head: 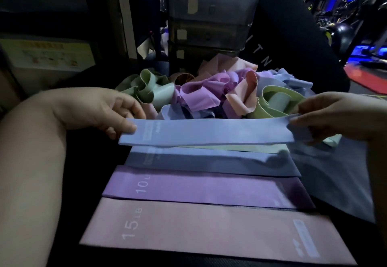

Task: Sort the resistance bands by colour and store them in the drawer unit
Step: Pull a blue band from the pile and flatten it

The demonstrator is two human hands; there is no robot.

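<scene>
Our left hand and right hand are each pinching one end of a blue band, holding it flat just above the laid-out row. Beneath it we are seeing, listed toward us:
- pale green band, mostly covered
- second blue band
- purple band, marked 10 LB
- pink band, marked 15 LB

Behind, a tangled pile of bands is lying in front of the drawer unit.
</scene>
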